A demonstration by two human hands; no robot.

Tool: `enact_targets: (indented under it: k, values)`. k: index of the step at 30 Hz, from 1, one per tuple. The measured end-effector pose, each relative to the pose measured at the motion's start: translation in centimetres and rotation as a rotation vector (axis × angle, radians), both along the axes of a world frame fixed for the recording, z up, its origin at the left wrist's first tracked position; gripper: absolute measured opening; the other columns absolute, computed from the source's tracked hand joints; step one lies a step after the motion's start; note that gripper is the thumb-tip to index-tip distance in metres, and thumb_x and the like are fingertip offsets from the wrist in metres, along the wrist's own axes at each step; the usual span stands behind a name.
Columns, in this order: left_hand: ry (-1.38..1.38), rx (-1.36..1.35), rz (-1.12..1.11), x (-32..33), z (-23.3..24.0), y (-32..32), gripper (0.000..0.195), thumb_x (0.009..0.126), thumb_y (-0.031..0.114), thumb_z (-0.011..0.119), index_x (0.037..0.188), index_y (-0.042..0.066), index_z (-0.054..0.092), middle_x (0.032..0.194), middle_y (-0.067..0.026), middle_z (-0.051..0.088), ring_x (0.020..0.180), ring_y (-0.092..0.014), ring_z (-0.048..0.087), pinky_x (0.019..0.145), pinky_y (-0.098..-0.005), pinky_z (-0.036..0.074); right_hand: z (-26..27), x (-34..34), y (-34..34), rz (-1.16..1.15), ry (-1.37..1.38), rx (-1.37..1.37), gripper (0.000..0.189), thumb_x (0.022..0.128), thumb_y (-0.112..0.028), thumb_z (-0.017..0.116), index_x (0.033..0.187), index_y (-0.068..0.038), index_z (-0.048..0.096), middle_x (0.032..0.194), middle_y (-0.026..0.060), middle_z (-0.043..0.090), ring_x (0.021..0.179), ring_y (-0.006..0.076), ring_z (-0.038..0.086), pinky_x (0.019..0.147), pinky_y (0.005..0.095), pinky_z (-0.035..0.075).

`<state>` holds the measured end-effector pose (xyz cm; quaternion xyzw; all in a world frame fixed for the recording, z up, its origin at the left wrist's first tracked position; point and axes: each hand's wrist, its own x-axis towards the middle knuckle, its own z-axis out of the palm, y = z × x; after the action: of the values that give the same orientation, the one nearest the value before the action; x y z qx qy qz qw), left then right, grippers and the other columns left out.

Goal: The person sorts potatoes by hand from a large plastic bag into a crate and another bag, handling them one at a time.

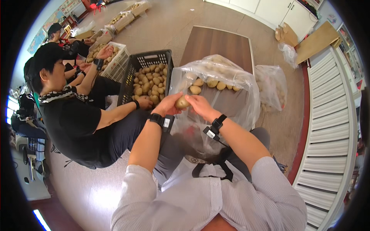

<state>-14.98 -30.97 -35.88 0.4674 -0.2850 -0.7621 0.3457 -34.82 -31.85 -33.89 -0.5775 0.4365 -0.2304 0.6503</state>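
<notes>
A single potato [182, 102] is held between my two hands, above the near left part of a clear plastic bag [245, 111]. My left hand [169, 104] grips it from the left, and my right hand [201, 106] has its fingers against the right side. Inside the open bag, several loose potatoes [195, 89] lie near the mouth, with more seen hazily through the film farther back. The bag rests on a brown wood-grain board [218, 40]. Just left of my left hand stands a black plastic crate [170, 57] holding many potatoes [153, 82].
A co-worker [75, 121] sits close on my left, one hand in the black crate. Beyond are a white crate [122, 59] of potatoes and other people. A filled plastic bag [271, 86] stands right of the board; a white radiator [326, 138] lines the right side.
</notes>
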Motion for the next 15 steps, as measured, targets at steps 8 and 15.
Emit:
enact_targets:
  k: [8, 15]
  values:
    - [0.029, -0.036, 0.282, 1.6, -1.2, -0.9, 0.037, 0.095, 0.044, 0.056, 0.107, 0.01, 0.059, 0.088, -0.0058, 0.064, 0.066, -0.02, 0.06, 0.05, -0.0292, 0.043, -6.0, -5.2, 1.6, -0.089, 0.497, -0.317, 0.054, 0.085, -0.052, 0.063, 0.09, 0.001, 0.063, 0.089, 0.0163, 0.067, 0.071, 0.0276, 0.065, 0.064, 0.0384, 0.051]
    - [0.109, 0.028, 0.666, 6.2, -6.0, -1.8, 0.032, 0.094, 0.034, 0.061, 0.113, 0.008, 0.058, 0.091, -0.0096, 0.062, 0.071, -0.024, 0.06, 0.058, -0.0336, 0.052, -7.6, -6.6, 8.4, 0.053, 0.969, -0.552, 0.042, 0.083, -0.04, 0.061, 0.095, 0.0, 0.063, 0.091, 0.0211, 0.065, 0.088, 0.0383, 0.065, 0.077, 0.0493, 0.05]
